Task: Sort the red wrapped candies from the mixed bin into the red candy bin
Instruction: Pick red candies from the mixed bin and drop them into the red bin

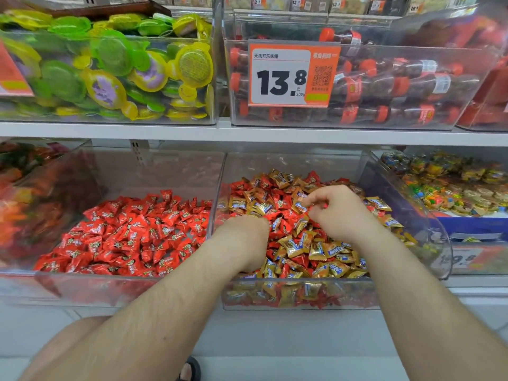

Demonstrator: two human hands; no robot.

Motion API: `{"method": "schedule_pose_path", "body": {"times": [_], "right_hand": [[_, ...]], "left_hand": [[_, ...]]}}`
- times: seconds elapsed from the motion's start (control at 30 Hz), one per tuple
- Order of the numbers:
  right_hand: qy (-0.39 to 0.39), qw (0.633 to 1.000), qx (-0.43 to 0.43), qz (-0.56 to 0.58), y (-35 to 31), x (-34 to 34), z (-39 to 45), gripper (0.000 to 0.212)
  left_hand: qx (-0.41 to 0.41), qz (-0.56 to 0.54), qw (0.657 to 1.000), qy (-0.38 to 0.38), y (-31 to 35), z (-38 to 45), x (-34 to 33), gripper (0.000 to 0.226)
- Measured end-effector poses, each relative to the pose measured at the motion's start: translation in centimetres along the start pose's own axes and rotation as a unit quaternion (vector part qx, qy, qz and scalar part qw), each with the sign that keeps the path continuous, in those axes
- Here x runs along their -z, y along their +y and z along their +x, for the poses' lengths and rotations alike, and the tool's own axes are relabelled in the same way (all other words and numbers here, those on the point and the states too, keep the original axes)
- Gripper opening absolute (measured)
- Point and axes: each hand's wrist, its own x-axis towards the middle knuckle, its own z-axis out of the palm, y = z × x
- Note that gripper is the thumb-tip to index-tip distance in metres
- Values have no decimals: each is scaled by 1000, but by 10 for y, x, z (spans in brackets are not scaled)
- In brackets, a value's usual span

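Note:
The clear mixed bin in the middle of the lower shelf holds red and gold wrapped candies. To its left, the red candy bin is filled with red wrapped candies. My left hand is inside the mixed bin near its left wall, knuckles up, with its fingers hidden down among the candies. My right hand hovers over the middle of the mixed bin with its fingers curled. A bit of red wrapper shows between those fingers.
A white shelf edge runs just above the bins. On it stand a bin of green and yellow jelly cups and a bin of cola-bottle candies with an orange price tag. Other candy bins flank the lower row.

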Motion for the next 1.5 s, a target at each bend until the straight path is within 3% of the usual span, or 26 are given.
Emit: {"method": "schedule_pose_path", "body": {"times": [0.1,0.17,0.23,0.43,0.5,0.57,0.63,0.7,0.8,0.87,1.0,1.1,1.2,1.27,1.4,1.5], "right_hand": [[-33,978,46,-201,-9,-21,3,29],[-83,944,54,-314,-14,-36,4,52],[-129,915,39,-380,-18,-45,4,62],[-69,924,-9,-375,-9,-39,3,30],[-58,957,6,-283,-1,-22,2,16],[-39,996,15,-85,6,1,-2,3],[16,995,-5,102,12,19,-8,7],[45,960,-63,270,19,28,-13,14],[23,859,-130,495,28,35,-18,12],[6,836,-136,532,31,38,-21,11],[8,835,-149,530,32,36,-24,11],[24,825,-169,539,32,35,-21,20],[19,785,-192,588,31,37,-19,19],[8,750,-211,627,29,39,-18,16],[-11,678,-243,694,23,38,-18,16],[-21,657,-248,712,9,34,-21,23]], "left_hand": [[16,-157,981,109,-9,1,9,21],[18,-249,959,137,-12,0,15,28],[19,-289,945,153,-13,-1,15,33],[6,-283,949,138,-8,-3,9,36],[10,-262,957,121,-5,-2,7,28],[10,-231,965,121,-3,4,5,11],[7,-194,973,125,0,12,2,22],[-1,-188,975,117,3,23,0,30],[-20,-164,978,128,13,39,-2,17],[-20,-124,985,122,21,52,-4,22],[8,-58,995,85,34,79,-10,33],[16,-21,996,82,39,87,-9,24],[24,10,995,92,36,86,-6,6],[28,3,994,102,32,80,-2,15],[16,-73,989,128,20,58,14,32],[-11,-265,951,160,9,30,24,40]]}}
